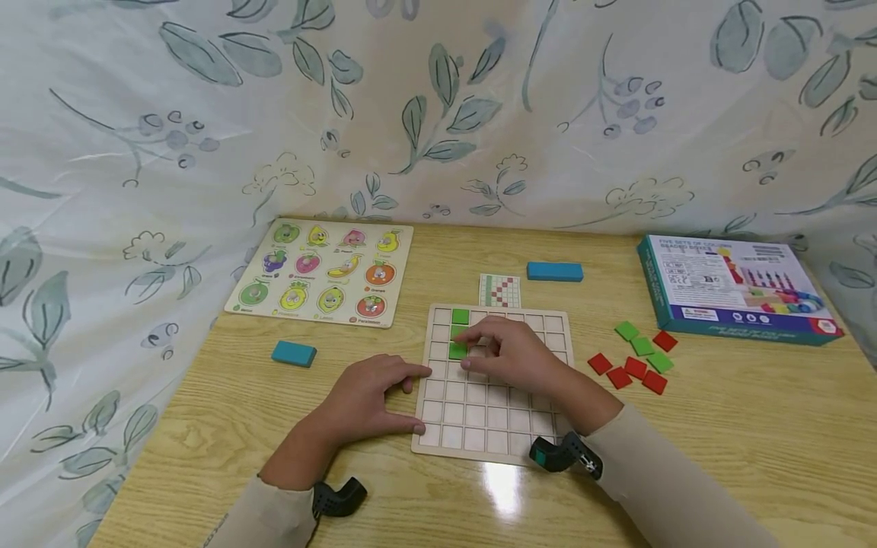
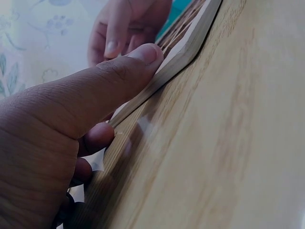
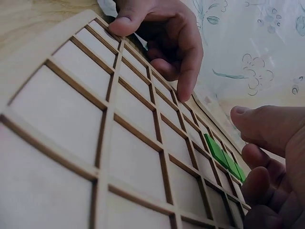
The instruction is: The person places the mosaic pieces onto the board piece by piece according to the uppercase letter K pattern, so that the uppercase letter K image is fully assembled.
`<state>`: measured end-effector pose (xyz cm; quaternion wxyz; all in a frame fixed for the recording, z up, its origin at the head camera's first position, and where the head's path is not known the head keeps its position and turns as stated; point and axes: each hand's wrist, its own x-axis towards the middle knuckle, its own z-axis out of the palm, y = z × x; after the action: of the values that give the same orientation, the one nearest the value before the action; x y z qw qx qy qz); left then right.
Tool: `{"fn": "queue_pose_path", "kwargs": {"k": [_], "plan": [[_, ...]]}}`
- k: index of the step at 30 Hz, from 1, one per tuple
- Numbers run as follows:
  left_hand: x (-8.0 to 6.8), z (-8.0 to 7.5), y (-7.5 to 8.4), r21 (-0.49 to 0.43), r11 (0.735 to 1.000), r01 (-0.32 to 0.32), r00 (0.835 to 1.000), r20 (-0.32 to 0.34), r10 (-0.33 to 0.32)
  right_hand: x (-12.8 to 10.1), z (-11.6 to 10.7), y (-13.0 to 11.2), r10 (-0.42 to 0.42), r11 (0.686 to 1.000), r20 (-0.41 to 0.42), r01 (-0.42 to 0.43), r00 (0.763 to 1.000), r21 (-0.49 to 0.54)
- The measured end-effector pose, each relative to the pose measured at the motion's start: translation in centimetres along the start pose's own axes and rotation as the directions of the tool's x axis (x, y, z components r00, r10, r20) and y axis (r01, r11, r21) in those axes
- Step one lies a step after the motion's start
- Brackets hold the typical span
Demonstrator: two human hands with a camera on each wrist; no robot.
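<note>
A square wooden grid board (image 1: 454, 437) lies on the table. Green square tiles (image 1: 460, 316) fill the upper cells of its second column from the left. My left hand (image 1: 366, 396) rests at the board's left edge, with thumb and index fingertip on the rim and the other fingers bent beneath. Over the board's upper part is my right hand (image 1: 510, 350), its index fingertip right at the green tiles. In the right wrist view the thumb (image 3: 259, 121) stands apart from the bent fingers, with no tile showing between them; those green tiles (image 3: 217, 149) sit in their cells beside it.
A small pattern card (image 1: 500, 291) lies behind the board. Loose red tiles (image 1: 620, 377) and green tiles (image 1: 642, 346) are to the right, before a boxed set (image 1: 740, 289). A fruit puzzle board (image 1: 322, 274) and blue blocks (image 1: 294, 353) lie around; a leaf-patterned cloth (image 1: 438, 114) hangs behind.
</note>
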<state>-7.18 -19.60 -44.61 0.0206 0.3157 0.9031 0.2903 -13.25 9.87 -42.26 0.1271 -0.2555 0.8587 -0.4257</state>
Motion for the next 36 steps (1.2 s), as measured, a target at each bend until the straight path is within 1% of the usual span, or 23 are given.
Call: {"fn": "queue_pose_path", "kwargs": {"k": [8,14,19,22,28,32,36], "plan": [[0.0,0.0,0.0,0.010,1.000,0.002,1.000,0.001,-0.002,-1.3,-0.6,0.0,0.050,0.999,0.000,-0.050,0.999,0.002],[0.0,0.2,-0.1,0.011,1.000,-0.003,1.000,0.000,0.003,-2.8,-1.4,0.3,0.083,0.997,-0.003,-0.083,0.997,0.005],[0.0,0.1,-0.1,0.019,1.000,0.006,1.000,0.003,-0.006,-4.0,-2.0,0.7,0.108,0.994,-0.006,-0.108,0.994,0.000],[0.0,0.1,0.0,0.021,1.000,0.007,1.000,0.005,-0.007,-4.9,-2.5,1.0,0.110,0.994,-0.014,-0.111,0.994,-0.006],[-0.2,0.0,-0.1,0.025,1.000,0.004,1.000,-0.004,-0.004,-6.7,-3.3,1.3,0.122,0.992,-0.023,-0.121,0.992,0.018],[-0.2,0.1,-0.2,0.030,1.000,-0.001,1.000,-0.009,0.001,-8.1,-4.1,1.4,0.147,0.989,-0.028,-0.146,0.989,0.019],[-0.1,0.1,-0.1,0.034,0.999,0.001,1.000,-0.005,-0.001,-9.7,-4.8,1.8,0.171,0.985,-0.056,-0.170,0.984,0.024]]}}
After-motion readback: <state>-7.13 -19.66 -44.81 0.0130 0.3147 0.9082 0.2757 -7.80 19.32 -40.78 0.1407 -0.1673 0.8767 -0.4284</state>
